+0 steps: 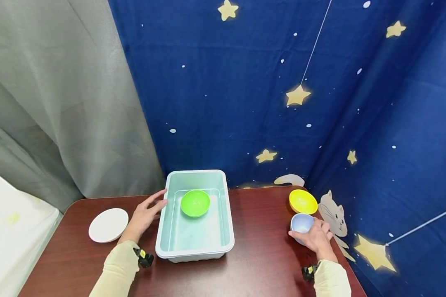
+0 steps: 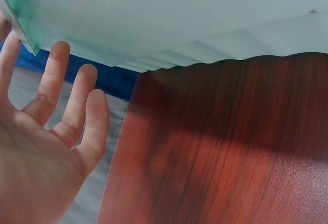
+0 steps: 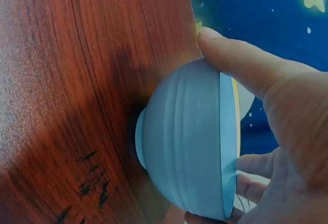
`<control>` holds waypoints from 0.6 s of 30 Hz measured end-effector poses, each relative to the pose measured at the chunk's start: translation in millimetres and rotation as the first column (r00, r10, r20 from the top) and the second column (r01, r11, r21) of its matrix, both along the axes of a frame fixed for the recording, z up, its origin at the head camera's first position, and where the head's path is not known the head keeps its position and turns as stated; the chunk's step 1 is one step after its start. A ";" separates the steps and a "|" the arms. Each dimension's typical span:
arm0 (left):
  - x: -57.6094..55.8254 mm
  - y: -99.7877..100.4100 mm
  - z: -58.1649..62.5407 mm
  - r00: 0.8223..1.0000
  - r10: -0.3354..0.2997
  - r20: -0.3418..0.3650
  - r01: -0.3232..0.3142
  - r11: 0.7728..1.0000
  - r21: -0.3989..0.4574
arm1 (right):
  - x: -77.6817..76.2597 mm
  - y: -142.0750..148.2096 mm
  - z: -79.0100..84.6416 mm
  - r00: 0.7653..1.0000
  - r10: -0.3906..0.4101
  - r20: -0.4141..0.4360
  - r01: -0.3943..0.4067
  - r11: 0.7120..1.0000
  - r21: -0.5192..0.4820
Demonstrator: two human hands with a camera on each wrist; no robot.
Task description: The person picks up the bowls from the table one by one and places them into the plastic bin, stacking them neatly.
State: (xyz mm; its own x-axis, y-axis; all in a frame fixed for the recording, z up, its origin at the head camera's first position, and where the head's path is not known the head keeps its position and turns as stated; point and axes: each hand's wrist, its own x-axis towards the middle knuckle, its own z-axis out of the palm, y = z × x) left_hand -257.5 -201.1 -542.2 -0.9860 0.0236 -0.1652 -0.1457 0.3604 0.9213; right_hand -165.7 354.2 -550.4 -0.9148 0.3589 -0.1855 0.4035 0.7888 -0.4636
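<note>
At the right of the table, my right hand (image 1: 317, 238) holds a light blue bowl (image 1: 302, 222) across its rim. In the right wrist view the thumb lies at one side of the bowl (image 3: 189, 137) and the fingers at the other, with its foot towards the tabletop. My left hand (image 1: 143, 216) is at the left rim of a pale green plastic basin (image 1: 228, 222), fingertips right at the edge. Three of its fingers (image 2: 56, 73) extend loosely beside the basin wall in the left wrist view. A bright green bowl (image 1: 195, 203) sits inside the basin.
A yellow bowl (image 1: 303, 201) stands just behind the light blue one, near the table's right edge. Left of my left hand lies a white plate (image 1: 108, 225). A blue star-patterned curtain (image 1: 226, 103) and a grey curtain (image 1: 78, 103) hang behind the brown table (image 1: 260, 247).
</note>
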 end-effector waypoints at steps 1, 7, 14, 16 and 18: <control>0.1 0.0 0.1 1.000 0.000 0.003 0.000 1.000 0.003 | 0.1 0.2 0.0 1.000 -0.001 0.002 0.001 1.000 -0.007; 2.4 1.0 4.2 1.000 -0.002 0.021 0.002 1.000 0.015 | 0.6 1.1 -0.6 1.000 -0.012 0.022 0.013 0.999 -0.030; 12.7 7.9 26.4 1.000 -0.011 0.027 0.010 0.999 0.032 | -1.7 5.0 2.2 0.998 -0.007 0.057 0.010 0.998 -0.065; 9.6 5.9 19.5 1.000 -0.009 0.019 0.009 1.000 0.025 | -2.1 5.3 2.4 0.998 -0.002 0.063 0.007 0.997 -0.073; 4.2 2.4 8.8 1.000 -0.006 0.015 0.006 1.000 0.016 | -2.0 5.0 2.0 0.998 -0.001 0.065 0.006 0.997 -0.080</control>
State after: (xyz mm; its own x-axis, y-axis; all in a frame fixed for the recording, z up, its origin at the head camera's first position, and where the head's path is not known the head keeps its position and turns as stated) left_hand -253.3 -198.7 -533.4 -0.9832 0.0319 -0.1797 -0.1577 0.3469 0.9246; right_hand -167.7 359.2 -548.5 -0.8986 0.3436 -0.2728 0.4374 0.7487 -0.4981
